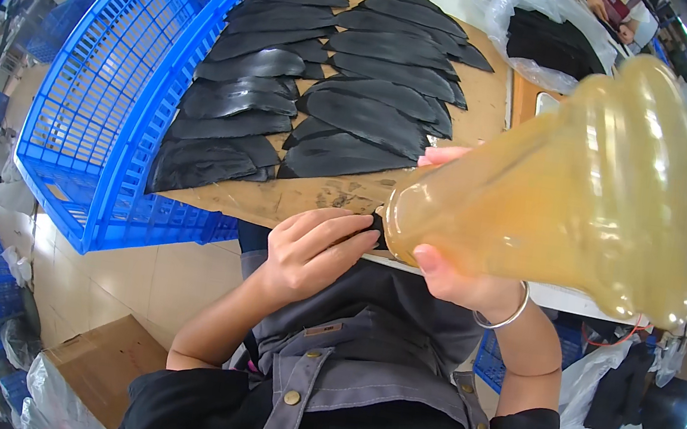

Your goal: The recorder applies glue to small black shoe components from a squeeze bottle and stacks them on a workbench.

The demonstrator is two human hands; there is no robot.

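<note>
My right hand point(460, 282) is wrapped round a large translucent yellowish plastic bottle point(555, 190), thumb on the near side and fingertips showing on the far side. The bottle lies tilted, its wide lobed end up at the right and its narrow end low beside my left hand point(313, 250). The fingers of my left hand are closed on a small black piece point(376, 229) at the board's near edge, right by the bottle's narrow end. Most of that piece is hidden by my fingers and the bottle. Beyond, curved black pieces point(364, 122) lie overlapping in two columns on a brown cardboard sheet point(302, 199).
A blue plastic crate point(108, 88) stands tilted against the left side of the worktable. At the back right sits a clear plastic bag point(507, 28) with black pieces inside. A cardboard box point(102, 365) is on the floor at lower left. Another person's hand point(623, 33) shows at the far right.
</note>
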